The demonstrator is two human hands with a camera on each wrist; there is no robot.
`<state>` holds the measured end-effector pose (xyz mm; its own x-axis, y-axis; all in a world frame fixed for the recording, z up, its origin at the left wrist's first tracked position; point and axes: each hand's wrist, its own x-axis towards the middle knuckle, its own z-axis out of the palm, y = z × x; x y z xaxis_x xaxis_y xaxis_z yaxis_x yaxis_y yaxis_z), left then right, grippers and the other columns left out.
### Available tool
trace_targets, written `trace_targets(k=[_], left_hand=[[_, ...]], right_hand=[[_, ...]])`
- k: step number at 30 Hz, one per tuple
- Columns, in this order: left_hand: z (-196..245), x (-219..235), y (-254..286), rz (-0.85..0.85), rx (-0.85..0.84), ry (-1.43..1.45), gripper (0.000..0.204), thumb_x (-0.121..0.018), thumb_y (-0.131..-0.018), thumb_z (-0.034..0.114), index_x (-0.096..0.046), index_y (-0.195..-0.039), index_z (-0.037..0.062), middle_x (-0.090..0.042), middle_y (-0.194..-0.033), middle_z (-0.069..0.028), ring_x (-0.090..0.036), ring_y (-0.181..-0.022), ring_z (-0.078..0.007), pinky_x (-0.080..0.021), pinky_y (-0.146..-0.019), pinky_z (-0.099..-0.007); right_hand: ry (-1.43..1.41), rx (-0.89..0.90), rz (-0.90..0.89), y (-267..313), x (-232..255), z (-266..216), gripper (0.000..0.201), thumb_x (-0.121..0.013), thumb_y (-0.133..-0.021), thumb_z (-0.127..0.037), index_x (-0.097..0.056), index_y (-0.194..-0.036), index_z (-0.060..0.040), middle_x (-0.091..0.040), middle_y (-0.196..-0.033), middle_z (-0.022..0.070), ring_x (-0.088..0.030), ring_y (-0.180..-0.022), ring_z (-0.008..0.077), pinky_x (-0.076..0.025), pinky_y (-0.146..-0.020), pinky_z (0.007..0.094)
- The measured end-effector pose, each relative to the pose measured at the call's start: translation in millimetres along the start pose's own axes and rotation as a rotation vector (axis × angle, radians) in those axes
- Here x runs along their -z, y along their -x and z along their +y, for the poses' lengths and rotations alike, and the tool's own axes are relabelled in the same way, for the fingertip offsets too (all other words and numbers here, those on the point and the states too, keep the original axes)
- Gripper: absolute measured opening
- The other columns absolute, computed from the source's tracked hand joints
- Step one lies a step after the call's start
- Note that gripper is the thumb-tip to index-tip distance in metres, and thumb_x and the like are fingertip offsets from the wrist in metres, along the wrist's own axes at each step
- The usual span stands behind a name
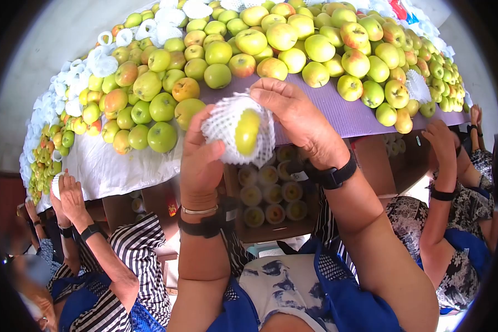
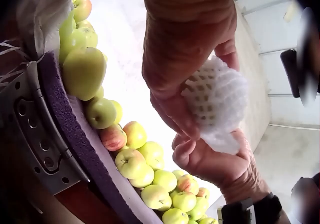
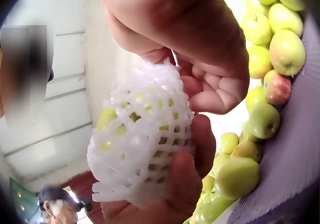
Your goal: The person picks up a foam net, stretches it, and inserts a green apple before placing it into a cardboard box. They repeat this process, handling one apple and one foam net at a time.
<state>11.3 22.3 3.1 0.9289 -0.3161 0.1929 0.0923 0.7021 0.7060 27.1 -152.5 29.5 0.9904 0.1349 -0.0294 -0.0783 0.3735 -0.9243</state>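
While the left hand (image 1: 200, 157) grips an apple (image 1: 248, 133), the right hand (image 1: 301, 119) pinches its net (image 1: 218, 128) by the worktop's (image 1: 329, 110) near edge.

A long table (image 1: 329, 108) carries a purple ribbed mat on its near side, with a crumpled white cloth (image 1: 124, 169) along the edge to the left. Round yellow-green apples (image 1: 282, 36), many blushed red or orange, lie heaped across it, crowded and touching, some close to the near edge. White foam mesh nets (image 1: 102, 63) are piled along the left and far sides; one loose white net (image 1: 416, 87) rests among the apples at the right.
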Motion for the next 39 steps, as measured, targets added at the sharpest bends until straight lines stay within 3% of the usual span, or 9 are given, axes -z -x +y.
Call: trace_targets(k=[3, 12, 15, 18, 24, 30, 33, 36, 39], left_hand=[[-2, -2, -4, 0.062, -0.078, 0.028, 0.058, -0.061, -0.075, 0.007, -0.039, -0.129, 0.0008, -0.046, -0.127, -0.0150, -0.045, -0.119, -0.0280, -0.036, -0.101, -0.0407], [-13, 6, -11, 0.000, 0.022, 0.366, 0.056, -0.051, -0.089, 0.020, -0.027, -0.137, 0.0044, -0.031, -0.141, -0.0132, -0.031, -0.130, -0.0310, -0.023, -0.107, -0.0519], [-19, 5, -11, 0.050, 0.048, 0.391, 0.055, -0.047, -0.091, 0.024, -0.026, -0.138, 0.0049, -0.030, -0.142, -0.0126, -0.029, -0.131, -0.0309, -0.022, -0.107, -0.0525], [-27, 1, -11, 0.056, 0.056, 0.410, 0.054, -0.045, -0.092, 0.025, -0.025, -0.139, 0.0051, -0.029, -0.143, -0.0123, -0.028, -0.131, -0.0306, -0.022, -0.107, -0.0517], [-34, -12, -11, 0.006, -0.013, 0.417, 0.057, -0.049, -0.090, 0.022, -0.025, -0.137, -0.0002, -0.032, -0.140, -0.0136, -0.032, -0.130, -0.0282, -0.023, -0.109, -0.0444], [-31, -15, -12, 0.056, -0.035, 0.479, 0.060, -0.052, -0.089, 0.022, -0.024, -0.138, 0.0016, -0.030, -0.142, -0.0134, -0.031, -0.131, -0.0288, -0.022, -0.110, -0.0451], [-29, -9, -11, 0.072, -0.047, 0.471, 0.059, -0.051, -0.089, 0.022, -0.024, -0.138, 0.0025, -0.030, -0.142, -0.0129, -0.031, -0.130, -0.0291, -0.024, -0.109, -0.0455], [-25, -1, -12, 0.092, -0.035, 0.460, 0.057, -0.049, -0.090, 0.023, -0.025, -0.138, 0.0030, -0.032, -0.141, -0.0125, -0.033, -0.129, -0.0295, -0.027, -0.107, -0.0459], [-19, 6, -12, 0.090, 0.007, 0.472, 0.053, -0.045, -0.092, 0.023, -0.026, -0.138, 0.0039, -0.034, -0.140, -0.0123, -0.035, -0.128, -0.0296, -0.029, -0.105, -0.0473]], right_hand=[[0.318, 0.009, -0.044, 3, 3, -10, 0.024, -0.060, -0.084, -0.015, -0.056, -0.101, 0.0019, -0.060, -0.088, 0.0037, -0.055, -0.077, 0.0088, -0.046, -0.066, 0.0255], [-0.464, -0.197, 0.000, -9, 12, 10, 0.010, -0.057, -0.084, -0.006, -0.057, -0.092, -0.0006, -0.061, -0.084, 0.0056, -0.060, -0.069, 0.0148, -0.050, -0.059, 0.0278], [-0.447, -0.118, 0.119, -7, 2, 10, 0.008, -0.054, -0.086, -0.005, -0.058, -0.091, 0.0000, -0.060, -0.082, 0.0055, -0.059, -0.068, 0.0133, -0.049, -0.059, 0.0269], [-0.229, 0.078, 0.358, -10, -12, 27, 0.011, -0.052, -0.089, -0.008, -0.058, -0.089, 0.0013, -0.060, -0.079, 0.0061, -0.055, -0.067, 0.0105, -0.046, -0.060, 0.0240], [0.249, 0.410, 0.483, -18, -5, 50, 0.017, -0.050, -0.092, -0.012, -0.054, -0.087, 0.0035, -0.059, -0.076, 0.0084, -0.051, -0.065, 0.0136, -0.043, -0.060, 0.0270], [0.606, 0.608, 0.557, -12, -16, 47, 0.008, -0.050, -0.089, -0.008, -0.053, -0.090, -0.0013, -0.058, -0.078, 0.0192, -0.059, -0.068, 0.0321, -0.046, -0.061, 0.0374], [0.817, 0.500, 0.454, -6, -18, 41, 0.008, -0.051, -0.087, -0.005, -0.053, -0.094, -0.0028, -0.058, -0.080, 0.0220, -0.059, -0.073, 0.0377, -0.047, -0.061, 0.0397], [1.111, 0.623, 0.338, -13, -3, 46, 0.018, -0.055, -0.084, -0.006, -0.051, -0.101, -0.0026, -0.060, -0.077, 0.0170, -0.061, -0.069, 0.0326, -0.048, -0.062, 0.0375], [0.681, 0.366, 0.168, -11, 9, 28, 0.034, -0.061, -0.079, -0.007, -0.050, -0.112, -0.0035, -0.062, -0.088, 0.0136, -0.061, -0.079, 0.0251, -0.049, -0.068, 0.0345]])
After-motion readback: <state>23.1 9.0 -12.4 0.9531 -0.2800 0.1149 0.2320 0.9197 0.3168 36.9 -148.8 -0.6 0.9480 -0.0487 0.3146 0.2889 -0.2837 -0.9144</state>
